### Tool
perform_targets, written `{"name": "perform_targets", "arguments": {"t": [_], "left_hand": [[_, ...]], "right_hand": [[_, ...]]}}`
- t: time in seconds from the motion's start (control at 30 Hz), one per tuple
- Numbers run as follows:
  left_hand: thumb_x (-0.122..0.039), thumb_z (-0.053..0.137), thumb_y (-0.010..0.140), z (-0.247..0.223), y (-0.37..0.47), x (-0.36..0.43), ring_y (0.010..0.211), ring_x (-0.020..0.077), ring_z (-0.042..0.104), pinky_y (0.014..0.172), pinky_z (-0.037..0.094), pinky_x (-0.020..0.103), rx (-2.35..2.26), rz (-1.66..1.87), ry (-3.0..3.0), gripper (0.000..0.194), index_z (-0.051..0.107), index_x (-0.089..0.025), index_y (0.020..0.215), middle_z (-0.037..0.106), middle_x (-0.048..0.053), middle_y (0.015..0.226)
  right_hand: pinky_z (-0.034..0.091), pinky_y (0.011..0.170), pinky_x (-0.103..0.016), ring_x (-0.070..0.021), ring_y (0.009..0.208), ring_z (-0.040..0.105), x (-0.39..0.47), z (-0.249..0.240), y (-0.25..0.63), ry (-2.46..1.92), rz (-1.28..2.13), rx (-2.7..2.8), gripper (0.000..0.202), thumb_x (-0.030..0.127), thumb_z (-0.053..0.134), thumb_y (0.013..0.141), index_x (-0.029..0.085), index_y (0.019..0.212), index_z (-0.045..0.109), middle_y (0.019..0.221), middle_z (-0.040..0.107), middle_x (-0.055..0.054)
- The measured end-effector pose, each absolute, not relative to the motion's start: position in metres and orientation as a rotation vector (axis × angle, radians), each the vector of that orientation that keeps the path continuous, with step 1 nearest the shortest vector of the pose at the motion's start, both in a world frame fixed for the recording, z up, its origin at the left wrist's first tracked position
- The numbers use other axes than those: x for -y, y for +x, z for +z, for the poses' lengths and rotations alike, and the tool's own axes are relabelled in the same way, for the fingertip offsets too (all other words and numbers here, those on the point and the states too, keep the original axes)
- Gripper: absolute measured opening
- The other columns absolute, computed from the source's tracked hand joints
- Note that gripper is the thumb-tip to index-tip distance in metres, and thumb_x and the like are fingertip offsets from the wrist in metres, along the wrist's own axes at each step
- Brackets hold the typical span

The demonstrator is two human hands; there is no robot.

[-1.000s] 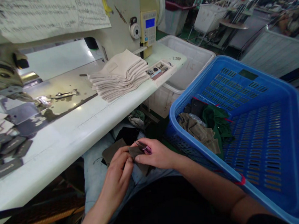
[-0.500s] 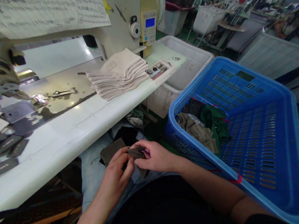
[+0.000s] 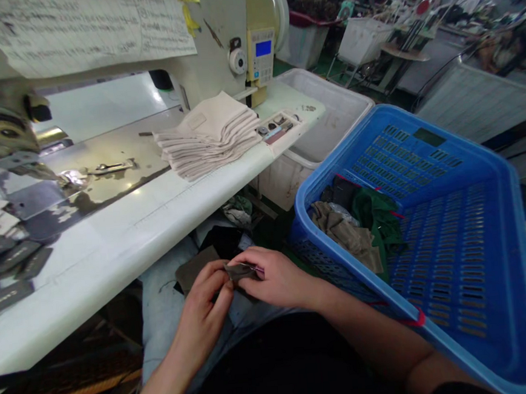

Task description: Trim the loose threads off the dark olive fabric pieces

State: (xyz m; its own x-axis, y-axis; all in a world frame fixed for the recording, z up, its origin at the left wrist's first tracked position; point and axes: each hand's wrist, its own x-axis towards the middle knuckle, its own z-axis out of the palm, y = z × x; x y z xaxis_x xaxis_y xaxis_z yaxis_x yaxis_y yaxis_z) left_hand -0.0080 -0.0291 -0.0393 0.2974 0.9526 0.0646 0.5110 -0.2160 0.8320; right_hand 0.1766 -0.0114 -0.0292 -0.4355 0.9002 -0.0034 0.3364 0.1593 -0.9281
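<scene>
Over my lap, my left hand (image 3: pixel 206 298) pinches the edge of an olive-brown fabric piece (image 3: pixel 238 272) between thumb and fingers. My right hand (image 3: pixel 278 276) closes on the other end of it. A slim, pointed metal tool (image 3: pixel 256 268), which looks like thread snips, also sits in the right hand; its grip is mostly hidden by the fingers. Another part of olive-brown fabric (image 3: pixel 190 270) lies on the lap behind the left hand; I cannot tell whether it joins the held piece.
Ahead stands a sewing machine (image 3: pixel 217 18) on a white table (image 3: pixel 125 238). Folded cream fabric pieces (image 3: pixel 212 134) are stacked there, with dark labels (image 3: pixel 15 256) at the left. On my right is a blue basket (image 3: pixel 465 217) with crumpled cloth (image 3: pixel 345 230); behind it is a white bin (image 3: pixel 346 102).
The fabric between my hands has been turned and folded flatter, and the tool's points now lie lower along it. Both hands stay nearly in place. The view has tilted slightly.
</scene>
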Motion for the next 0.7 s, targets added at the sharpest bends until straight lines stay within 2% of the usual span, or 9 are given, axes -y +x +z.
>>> {"name": "perform_targets", "arguments": {"t": [0.1, 0.2, 0.33, 0.43, 0.5, 0.63, 0.7], "left_hand": [[-0.036, 0.049, 0.094, -0.039, -0.011, 0.029, 0.094, 0.0211, 0.064, 0.082, 0.053, 0.031, -1.298, 0.759, 1.847, 0.029, 0.064, -0.022, 0.074, 0.065, 0.006, 0.101], [-0.037, 0.051, 0.093, -0.040, -0.013, 0.029, 0.108, 0.0238, 0.061, 0.092, 0.051, 0.034, -1.315, 0.780, 1.855, 0.029, 0.068, -0.023, 0.075, 0.064, 0.007, 0.112], [-0.035, 0.052, 0.092, -0.042, -0.018, 0.028, 0.115, 0.0259, 0.058, 0.095, 0.049, 0.037, -1.310, 0.858, 1.819, 0.032, 0.069, -0.023, 0.068, 0.062, 0.007, 0.121], [-0.033, 0.054, 0.091, -0.045, -0.023, 0.027, 0.111, 0.0263, 0.059, 0.093, 0.048, 0.038, -1.263, 0.880, 1.717, 0.032, 0.069, -0.024, 0.064, 0.064, 0.006, 0.122], [-0.032, 0.055, 0.088, -0.047, -0.025, 0.027, 0.114, 0.0281, 0.059, 0.094, 0.047, 0.039, -1.216, 0.910, 1.576, 0.031, 0.069, -0.023, 0.062, 0.066, 0.005, 0.124], [-0.026, 0.055, 0.081, -0.047, -0.021, 0.029, 0.119, 0.0320, 0.057, 0.095, 0.048, 0.040, -1.130, 1.016, 1.141, 0.028, 0.066, -0.021, 0.055, 0.068, 0.007, 0.121], [-0.025, 0.057, 0.078, -0.046, -0.017, 0.030, 0.117, 0.0321, 0.057, 0.094, 0.049, 0.040, -1.097, 1.039, 1.001, 0.026, 0.066, -0.020, 0.055, 0.068, 0.008, 0.115]], "right_hand": [[0.049, 0.090, -0.028, -0.0169, 0.099, 0.066, 0.006, -0.027, 0.181, -1.166, 1.360, 1.818, 0.020, 0.012, 0.061, 0.089, 0.018, 0.105, 0.071, 0.105, 0.072, -0.004], [0.049, 0.088, -0.029, -0.0166, 0.097, 0.067, 0.001, -0.029, 0.183, -1.127, 1.543, 1.716, 0.019, 0.012, 0.057, 0.091, 0.018, 0.105, 0.070, 0.103, 0.072, -0.003], [0.050, 0.086, -0.029, -0.0148, 0.090, 0.066, -0.007, -0.041, 0.178, -1.060, 1.801, 1.394, 0.023, 0.014, 0.070, 0.082, 0.018, 0.104, 0.065, 0.095, 0.069, 0.000], [0.049, 0.080, -0.028, -0.0139, 0.081, 0.062, -0.011, -0.051, 0.175, -1.104, 1.865, 1.231, 0.038, 0.025, 0.085, 0.068, 0.018, 0.097, 0.061, 0.085, 0.064, 0.003], [0.047, 0.076, -0.027, -0.0128, 0.076, 0.059, -0.011, -0.055, 0.173, -1.089, 1.888, 1.198, 0.041, 0.031, 0.088, 0.064, 0.018, 0.090, 0.060, 0.081, 0.062, 0.004], [0.040, 0.063, -0.023, -0.0096, 0.064, 0.049, -0.007, -0.062, 0.168, -0.992, 1.997, 1.101, 0.030, 0.030, 0.082, 0.069, 0.019, 0.084, 0.059, 0.072, 0.055, 0.007], [0.036, 0.058, -0.022, -0.0094, 0.059, 0.046, -0.003, -0.068, 0.161, -1.001, 2.032, 1.005, 0.031, 0.031, 0.082, 0.070, 0.020, 0.085, 0.057, 0.070, 0.053, 0.007]]}}
